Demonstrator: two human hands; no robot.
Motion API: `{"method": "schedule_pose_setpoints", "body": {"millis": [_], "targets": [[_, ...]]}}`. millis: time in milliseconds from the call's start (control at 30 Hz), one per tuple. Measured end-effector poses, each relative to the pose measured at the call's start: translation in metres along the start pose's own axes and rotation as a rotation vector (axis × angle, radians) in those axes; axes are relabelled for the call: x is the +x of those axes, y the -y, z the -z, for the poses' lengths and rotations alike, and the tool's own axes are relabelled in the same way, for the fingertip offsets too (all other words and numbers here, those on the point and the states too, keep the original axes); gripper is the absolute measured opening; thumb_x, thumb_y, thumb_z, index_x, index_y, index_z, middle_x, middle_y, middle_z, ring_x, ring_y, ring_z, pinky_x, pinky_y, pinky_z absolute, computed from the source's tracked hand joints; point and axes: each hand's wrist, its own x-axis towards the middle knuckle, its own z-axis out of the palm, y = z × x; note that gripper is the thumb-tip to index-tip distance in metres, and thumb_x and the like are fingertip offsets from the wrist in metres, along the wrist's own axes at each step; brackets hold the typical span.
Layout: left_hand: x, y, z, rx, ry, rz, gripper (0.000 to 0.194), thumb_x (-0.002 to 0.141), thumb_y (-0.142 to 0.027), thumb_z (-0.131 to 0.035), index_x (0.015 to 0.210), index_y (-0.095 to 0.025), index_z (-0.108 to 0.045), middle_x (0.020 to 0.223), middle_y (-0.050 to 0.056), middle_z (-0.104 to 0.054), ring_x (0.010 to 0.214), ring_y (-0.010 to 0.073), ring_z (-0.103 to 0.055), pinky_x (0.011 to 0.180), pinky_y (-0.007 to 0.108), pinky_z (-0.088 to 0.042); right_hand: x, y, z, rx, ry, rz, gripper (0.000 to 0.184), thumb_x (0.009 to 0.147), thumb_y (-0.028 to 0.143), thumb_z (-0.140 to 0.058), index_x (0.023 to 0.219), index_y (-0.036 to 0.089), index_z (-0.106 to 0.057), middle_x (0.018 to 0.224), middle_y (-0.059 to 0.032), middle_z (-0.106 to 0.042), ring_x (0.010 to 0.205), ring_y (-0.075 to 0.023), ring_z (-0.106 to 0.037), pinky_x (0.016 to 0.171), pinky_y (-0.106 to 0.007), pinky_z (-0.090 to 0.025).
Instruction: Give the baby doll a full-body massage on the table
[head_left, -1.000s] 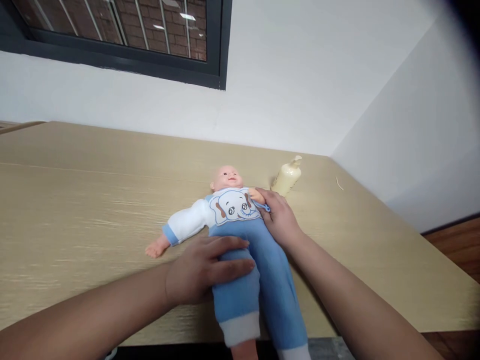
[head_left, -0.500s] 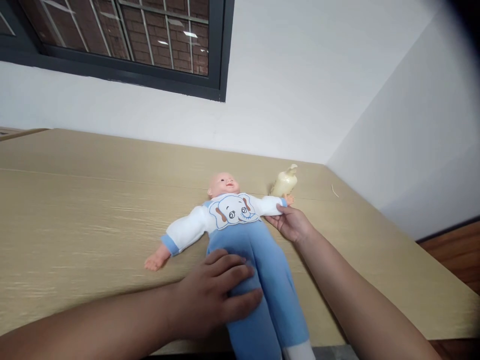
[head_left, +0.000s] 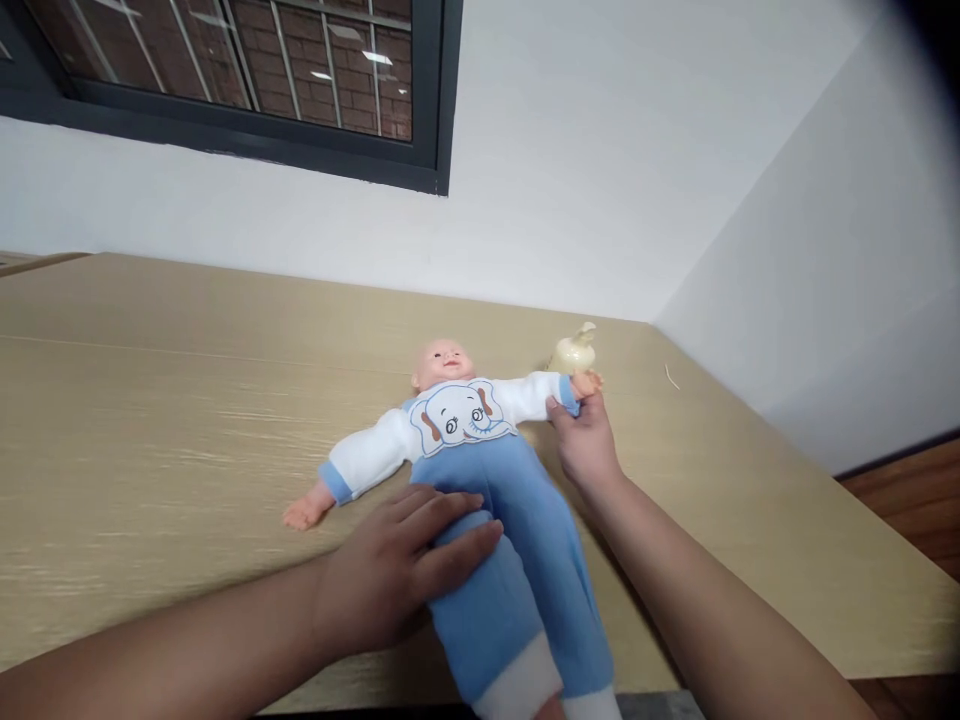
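A baby doll [head_left: 517, 460] lies face up on the wooden table, in a white top with an elephant face and blue trousers. My left hand [head_left: 390, 560] is over its leg at the left, the fingers curved across the blue cloth near the knee; my palm is hidden. That leg is bent a little at the knee. With my right hand [head_left: 589, 440] I pinch the doll's arm at the blue cuff, thumb on top. Just behind the doll's hand is a cream-coloured bottle [head_left: 574, 355], its lower part hidden by that arm.
The light wooden table [head_left: 172, 400] meets a white wall [head_left: 570, 180] at the back. A dark-framed window [head_left: 442, 110] with bars is at upper left. A thin pale strip [head_left: 671, 377] lies on the table's right side.
My right hand has raised the doll's arm slightly, and it now covers more of the bottle. The leg under my left hand has become more bent, its white cuff coming into view.
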Motion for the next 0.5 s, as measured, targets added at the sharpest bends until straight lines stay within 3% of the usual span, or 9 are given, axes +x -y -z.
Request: {"method": "schedule_pose_setpoints", "body": {"millis": [67,167,333,500], "targets": [[-0.001,0.006,0.000,-0.063,0.007,0.044,0.046,0.092,-0.013,-0.057,0.138,-0.021,-0.055,0.132,0.015,-0.060,0.109,0.0278,-0.062,0.087,0.040,-0.054,-0.004,0.009,-0.004,-0.145,-0.001,0.148,0.036,0.089,0.026,-0.063,0.125,0.024,-0.057,0.125,-0.0077,-0.066,0.117,-0.0247,-0.063,0.107,-0.046,-0.048],[-0.001,0.015,-0.001,-0.240,0.049,0.103,0.052,0.091,-0.011,-0.060,0.141,-0.024,-0.053,0.138,0.014,-0.056,0.112,0.0250,-0.063,0.088,0.035,-0.055,-0.009,0.020,-0.008,-0.356,0.131,0.327,0.045,0.087,0.016,-0.060,0.130,0.028,-0.060,0.124,-0.0062,-0.064,0.118,-0.0245,-0.062,0.107,-0.043,-0.049],[0.005,0.026,-0.001,-0.461,0.102,0.199,0.052,0.092,-0.010,-0.061,0.141,-0.029,-0.056,0.141,0.013,-0.054,0.117,0.0253,-0.062,0.090,0.035,-0.055,-0.008,0.021,-0.009,-0.688,0.325,0.448,0.063,0.084,0.005,-0.055,0.141,0.033,-0.057,0.138,-0.0106,-0.050,0.120,-0.0286,-0.059,0.097,-0.044,-0.055],[0.013,0.034,-0.006,-0.606,0.048,0.232,0.044,0.095,-0.011,-0.060,0.136,-0.026,-0.063,0.130,0.013,-0.062,0.108,0.0241,-0.066,0.086,0.034,-0.056,-0.007,0.026,-0.008,-0.811,0.442,0.547,0.070,0.084,-0.002,-0.047,0.141,0.037,-0.057,0.142,-0.0094,-0.049,0.127,-0.0308,-0.053,0.105,-0.050,-0.049]]}}
